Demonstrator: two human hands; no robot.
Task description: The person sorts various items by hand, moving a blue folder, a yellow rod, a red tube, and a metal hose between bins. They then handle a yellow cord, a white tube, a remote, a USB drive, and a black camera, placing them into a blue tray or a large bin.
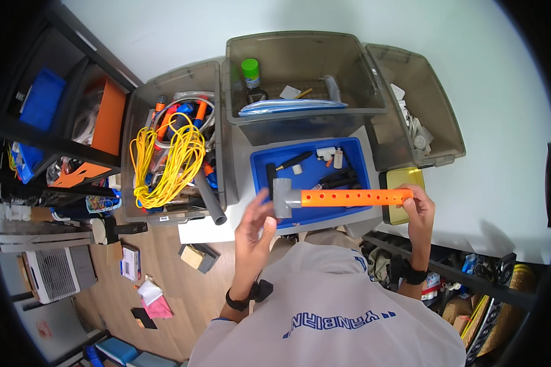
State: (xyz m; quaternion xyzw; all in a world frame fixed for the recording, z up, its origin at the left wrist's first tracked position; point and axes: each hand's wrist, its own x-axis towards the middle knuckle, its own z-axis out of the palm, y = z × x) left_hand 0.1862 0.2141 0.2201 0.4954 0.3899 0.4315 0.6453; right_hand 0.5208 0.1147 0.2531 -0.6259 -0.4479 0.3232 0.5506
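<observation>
In front of my body, an orange pipe (355, 197) with a row of holes lies level in the air, a grey tee fitting (283, 198) on its left end. The fingers of my right hand (419, 211) are closed around the pipe's right end. My left hand (254, 226) is beside the tee fitting, its fingers spread and slightly blurred, holding nothing. Below the pipe sits a shallow blue tray (255, 160) with a black-handled tool (292, 160), white pipe fittings (326, 151) and several dark items.
Around the tray stand a grey bin (300, 41) with a green-capped can, a left bin (126, 202) piled with yellow cord (171, 165), and a right bin (438, 116) with white parts. A dark pipe (209, 199) sticks out of the left bin. A yellow-lidded box (406, 177) is by my right hand.
</observation>
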